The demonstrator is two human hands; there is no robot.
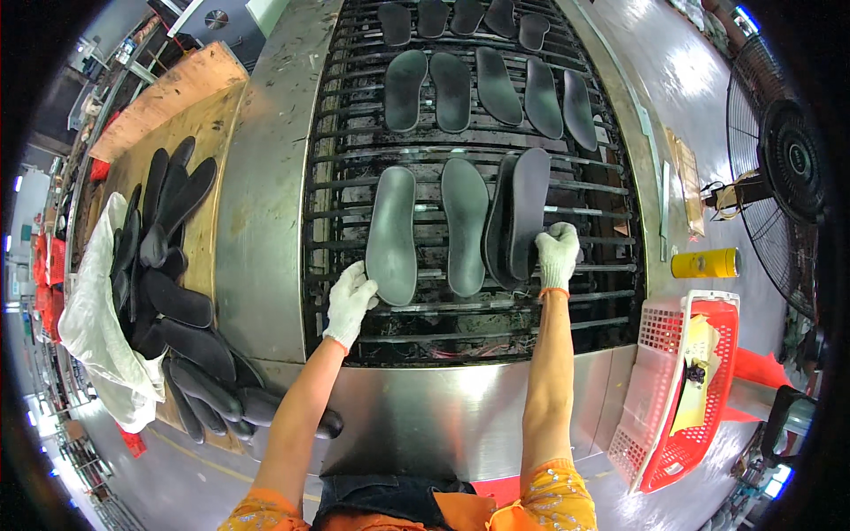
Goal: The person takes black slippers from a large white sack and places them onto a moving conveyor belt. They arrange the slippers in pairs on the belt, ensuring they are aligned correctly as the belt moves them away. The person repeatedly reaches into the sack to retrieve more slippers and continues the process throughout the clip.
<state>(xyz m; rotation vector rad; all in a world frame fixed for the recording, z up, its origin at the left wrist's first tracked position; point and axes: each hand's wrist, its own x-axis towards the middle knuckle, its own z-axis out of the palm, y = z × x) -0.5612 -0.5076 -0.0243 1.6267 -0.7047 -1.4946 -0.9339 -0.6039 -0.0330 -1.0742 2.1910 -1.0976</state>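
Both my hands wear white knit gloves with orange cuffs. At the lower left edge of a dark grey insole, my left hand has its fingers partly apart, the tips touching the rim. My right hand is closed on the edge of another insole, which stands tilted and overlaps a darker insole. Between the hands, one more insole lies flat on the rack of dark bars. Farther up the rack are a row of insoles and a partly cut-off row beyond.
Metal edging frames the rack. Left of it, a heap of black insoles lies on a wooden board beside a white cloth bag. To the right are a red basket, a yellow cylinder and a black fan.
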